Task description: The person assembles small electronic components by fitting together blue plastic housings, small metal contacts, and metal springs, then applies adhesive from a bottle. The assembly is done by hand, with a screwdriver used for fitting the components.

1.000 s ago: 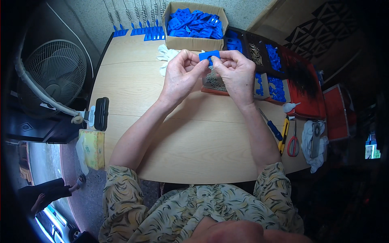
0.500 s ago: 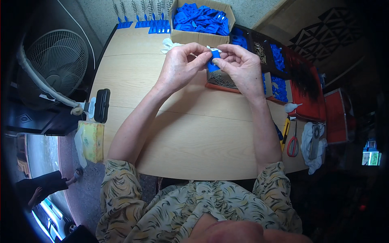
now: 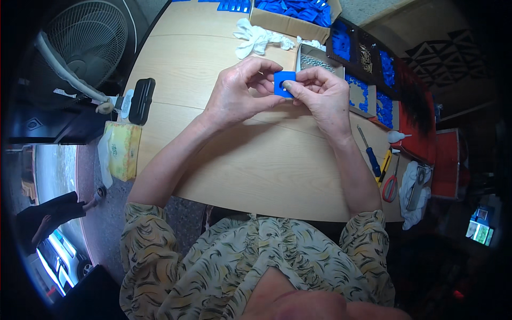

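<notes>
Both hands hold one small square blue plastic part (image 3: 282, 83) above the wooden table (image 3: 256, 170). My left hand (image 3: 237, 93) grips its left edge with the fingers curled over the top. My right hand (image 3: 320, 96) grips the right side, its thumb pressed on the part's face. Just beyond the hands stands a small open box of silvery metal pieces (image 3: 314, 61).
A cardboard box of blue parts (image 3: 290, 13) and a white cloth (image 3: 258, 37) lie at the far edge. Dark trays of blue parts (image 3: 368, 80) run along the right. A blue-handled screwdriver (image 3: 370, 154), red scissors (image 3: 390, 184), a tissue pack (image 3: 121, 149) and a fan (image 3: 88, 45) surround the table.
The view has tilted down, so the hands and table sit lower and larger in frame. Both hands still hold the blue part, now turned flat-face toward me.
</notes>
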Demonstrator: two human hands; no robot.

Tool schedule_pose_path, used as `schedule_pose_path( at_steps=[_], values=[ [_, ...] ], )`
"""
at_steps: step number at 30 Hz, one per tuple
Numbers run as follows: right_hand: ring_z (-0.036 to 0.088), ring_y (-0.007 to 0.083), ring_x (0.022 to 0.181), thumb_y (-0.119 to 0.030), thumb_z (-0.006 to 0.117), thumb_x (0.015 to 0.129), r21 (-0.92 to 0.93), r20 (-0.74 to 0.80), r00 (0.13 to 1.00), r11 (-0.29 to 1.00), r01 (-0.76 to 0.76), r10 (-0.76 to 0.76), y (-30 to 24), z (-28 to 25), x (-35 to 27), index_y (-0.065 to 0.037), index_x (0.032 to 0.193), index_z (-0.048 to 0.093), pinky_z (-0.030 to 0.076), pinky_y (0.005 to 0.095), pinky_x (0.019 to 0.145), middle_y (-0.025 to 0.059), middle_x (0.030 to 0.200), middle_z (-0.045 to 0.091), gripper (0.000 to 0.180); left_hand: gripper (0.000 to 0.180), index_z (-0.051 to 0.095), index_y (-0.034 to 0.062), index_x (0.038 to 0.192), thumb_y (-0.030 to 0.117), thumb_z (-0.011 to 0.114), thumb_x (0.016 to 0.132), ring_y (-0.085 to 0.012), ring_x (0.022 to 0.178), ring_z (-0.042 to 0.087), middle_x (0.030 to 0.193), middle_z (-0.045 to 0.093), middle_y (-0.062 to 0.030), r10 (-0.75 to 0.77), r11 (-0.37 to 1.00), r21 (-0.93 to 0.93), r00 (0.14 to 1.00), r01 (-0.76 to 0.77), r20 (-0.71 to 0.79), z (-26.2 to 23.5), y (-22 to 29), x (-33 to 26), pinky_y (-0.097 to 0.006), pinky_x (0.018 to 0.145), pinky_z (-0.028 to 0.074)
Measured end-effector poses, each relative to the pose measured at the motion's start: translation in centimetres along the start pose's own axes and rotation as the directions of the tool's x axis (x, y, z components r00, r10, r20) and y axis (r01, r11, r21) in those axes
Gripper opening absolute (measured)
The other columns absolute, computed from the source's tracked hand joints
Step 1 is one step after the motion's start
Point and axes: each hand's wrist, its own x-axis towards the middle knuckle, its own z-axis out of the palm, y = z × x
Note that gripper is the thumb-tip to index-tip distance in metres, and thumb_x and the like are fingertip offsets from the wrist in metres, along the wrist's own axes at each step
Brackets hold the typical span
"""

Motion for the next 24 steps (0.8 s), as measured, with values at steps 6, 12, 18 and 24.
schedule_pose_path(
  at_steps=[6, 12, 18, 24],
  values=[
    [0.064, 0.0059, 0.063, -0.007, 0.075, 0.086, -0.001, 0.02, 1.0, 1.0, -0.016, 0.016, 0.9, 0.5, -0.6, 0.005, 0.092, 0.065, 0.053, 0.017, 0.055, 0.0074, 0.077, 0.068, 0.017, 0.043, 0.065, -0.0022, 0.112, 0.009, 0.083, 0.074, -0.0128, 0.084, 0.069, 0.098, 0.067, -0.0085, 0.046, 0.998, 0.032, 0.999, -0.046, 0.011, -0.2, -0.9, -0.9, -0.027, 0.078, 0.06],
    [0.064, 0.006, 0.061, -0.007, 0.075, 0.087, -0.018, 0.035, 0.999, 0.999, -0.031, 0.032, 0.9, 0.5, -0.7, 0.005, 0.092, 0.064, 0.052, 0.0167, 0.052, 0.0078, 0.074, 0.068, 0.018, 0.039, 0.066, -0.0027, 0.109, 0.008, 0.082, 0.075, -0.0135, 0.084, 0.069, 0.096, 0.067, -0.0087, 0.031, 0.999, 0.032, 0.999, -0.032, 0.033, -0.4, -0.7, -1.1, -0.027, 0.077, 0.06],
    [0.065, 0.0063, 0.062, -0.008, 0.075, 0.086, -0.024, 0.032, 0.998, 0.998, -0.061, 0.062, 0.8, 0.5, -0.5, 0.005, 0.092, 0.064, 0.053, 0.0166, 0.052, 0.008, 0.074, 0.068, 0.018, 0.037, 0.064, -0.0027, 0.114, 0.007, 0.078, 0.081, -0.0094, 0.083, 0.068, 0.099, 0.067, -0.0069, -0.234, 0.94, -0.227, 0.965, 0.255, 0.117, -0.5, -0.7, -1.5, -0.024, 0.075, 0.058],
    [0.065, 0.0061, 0.063, -0.007, 0.074, 0.087, -0.03, -0.014, 0.997, 0.996, -0.082, 0.082, 1.1, 0.8, -0.5, 0.005, 0.092, 0.064, 0.055, 0.0176, 0.055, 0.0077, 0.076, 0.068, 0.017, 0.027, 0.063, -0.0034, 0.114, 0.011, 0.069, 0.092, -0.0091, 0.084, 0.066, 0.102, 0.068, -0.0084, -0.424, 0.793, -0.443, 0.901, 0.417, 0.088, 0.1, -0.4, -1.7, -0.022, 0.075, 0.055]
  ],
)
